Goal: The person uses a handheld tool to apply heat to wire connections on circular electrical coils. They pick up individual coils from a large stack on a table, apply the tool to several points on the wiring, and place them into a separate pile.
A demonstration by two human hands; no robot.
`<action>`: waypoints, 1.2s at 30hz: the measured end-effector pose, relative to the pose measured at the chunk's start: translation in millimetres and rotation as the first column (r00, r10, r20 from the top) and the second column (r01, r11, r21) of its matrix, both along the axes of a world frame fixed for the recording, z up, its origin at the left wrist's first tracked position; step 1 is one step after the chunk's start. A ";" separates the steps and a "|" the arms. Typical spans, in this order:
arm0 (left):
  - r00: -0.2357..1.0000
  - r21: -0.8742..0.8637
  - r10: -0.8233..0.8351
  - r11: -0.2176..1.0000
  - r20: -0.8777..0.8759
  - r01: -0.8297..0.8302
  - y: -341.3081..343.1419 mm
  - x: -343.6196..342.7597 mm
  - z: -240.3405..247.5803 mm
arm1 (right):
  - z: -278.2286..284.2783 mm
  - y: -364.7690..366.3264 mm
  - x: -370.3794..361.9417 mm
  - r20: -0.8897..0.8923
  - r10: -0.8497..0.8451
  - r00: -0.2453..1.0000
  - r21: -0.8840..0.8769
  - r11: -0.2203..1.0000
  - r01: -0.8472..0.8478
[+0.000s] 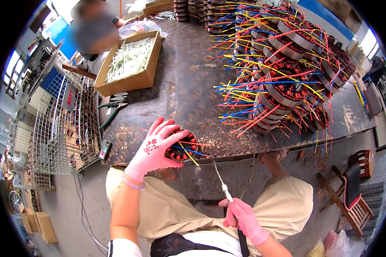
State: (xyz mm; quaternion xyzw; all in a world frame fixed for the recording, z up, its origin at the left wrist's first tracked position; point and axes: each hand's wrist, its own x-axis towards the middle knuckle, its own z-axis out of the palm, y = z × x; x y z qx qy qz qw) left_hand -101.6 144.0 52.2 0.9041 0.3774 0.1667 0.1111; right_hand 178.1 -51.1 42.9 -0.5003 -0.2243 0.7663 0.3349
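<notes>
My left hand [155, 143], in a pink glove, is closed round a motor stator [193, 139] at the near edge of the table. The stator is a ring with reddish copper windings, and red, blue and yellow wires stick out of it toward the right. In my right hand [244, 218], also gloved in pink, is a slim metal tool [225, 190] with a long, thin, slightly bent tip. That tip points up toward the table edge, just right of the stator and apart from it. Part of the tool's rear end is hidden by my fingers.
Stacked stators [283, 90] with many loose wires crowd the table's right side. At left stand a cardboard box [131, 88] of white sleeves, green-handled pliers [111, 116] and a wire cage [64, 124]. A person [94, 30] sits across; a wooden chair [351, 197] stands right.
</notes>
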 end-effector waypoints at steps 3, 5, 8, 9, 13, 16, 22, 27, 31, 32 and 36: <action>1.000 0.000 0.000 1.000 0.003 0.000 1.4 1.6 -0.9 | -0.8 0.8 2.7 0.001 0.033 0.999 0.031 0.999 -0.033; 1.000 -0.019 0.003 1.000 -0.004 -0.003 0.1 0.4 -0.4 | -0.3 -0.5 0.2 -0.012 0.034 0.999 0.013 0.999 -0.034; 1.000 -0.037 -0.003 0.999 -0.006 0.003 0.8 -0.6 -0.2 | -2.9 -2.2 -0.3 -0.049 0.023 0.999 0.014 1.000 -0.022; 1.000 -0.041 -0.009 0.999 -0.007 0.008 2.2 -1.9 0.3 | -2.8 -2.0 -0.8 -0.054 0.015 0.998 0.012 1.000 -0.015; 1.000 -0.058 0.004 0.998 0.002 -0.004 1.3 1.2 1.5 | -0.5 -1.0 -1.1 -0.059 0.001 0.998 0.016 1.000 0.000; 1.000 -0.062 -0.003 0.998 0.000 0.003 2.0 1.2 3.0 | -4.6 0.2 -1.4 -0.077 0.004 0.997 0.007 1.000 -0.004; 1.000 -0.058 -0.016 0.998 -0.003 0.016 2.1 0.2 2.4 | -5.1 -1.0 -2.3 -0.079 0.003 0.997 0.014 1.000 -0.001; 1.000 -0.061 -0.025 0.998 0.001 0.025 2.4 -0.2 2.8 | -10.0 -4.1 -3.8 -0.094 0.001 0.996 0.028 1.000 0.002; 1.000 -0.066 -0.023 0.998 0.009 0.024 3.7 -0.3 0.1 | -5.6 -0.6 -4.5 -0.077 0.001 0.997 0.015 1.000 0.001; 1.000 -0.063 -0.019 0.998 0.013 0.020 3.7 -0.7 0.3 | -4.8 0.3 -4.6 -0.068 0.005 0.998 0.017 1.000 -0.004; 1.000 -0.055 -0.021 0.998 0.018 0.022 2.6 2.1 2.8 | -4.2 -2.3 -4.3 -0.070 -0.004 0.998 0.021 1.000 0.005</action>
